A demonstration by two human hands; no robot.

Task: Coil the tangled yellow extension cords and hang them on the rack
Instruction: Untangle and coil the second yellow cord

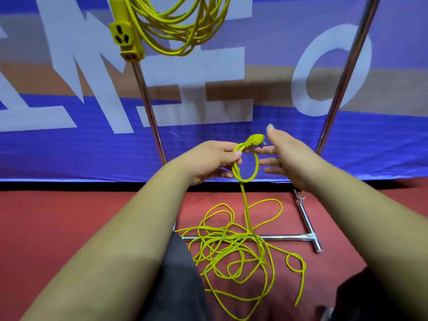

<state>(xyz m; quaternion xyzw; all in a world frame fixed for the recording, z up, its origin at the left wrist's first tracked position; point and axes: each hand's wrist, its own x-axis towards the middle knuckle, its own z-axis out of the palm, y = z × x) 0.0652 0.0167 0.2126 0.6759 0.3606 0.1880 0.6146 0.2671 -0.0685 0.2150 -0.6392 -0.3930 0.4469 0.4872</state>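
— Red floor point(69, 228) is spreading under me, and a blue banner point(69, 147) with big pale letters is filling the background. What are you seeing from there?

— A chrome rack point(148, 105), its uprights rising left of centre and at the right. Is anything hanging on it?

— Yes: one coiled cord point(185, 26) is hanging at the top centre of the frame, with its outlet block point(125, 38) dangling at the coil's left side. I'm seeing no bins or boxes anywhere.

— And the other one?

— I'm gripping it. My left hand point(213, 161) is closing thumb and fingers on the tangled cord point(231, 246) just behind its plug point(254, 140), at the centre of the frame, and a small first loop point(246, 165) is hanging below that grip.

— Your right hand?

— My right hand point(289, 158) is hovering spread and empty, just right of the plug and the loop, not touching either.

— Which way is the slack lying?

— Straight down. One strand is dropping from the loop toward the bottom of the frame into the heap, which is sprawling across the rack's base bar point(278, 237), lower centre. My right hand is nearer that strand, so I'm judging it will be drawing up the next length while the left is collecting loops.
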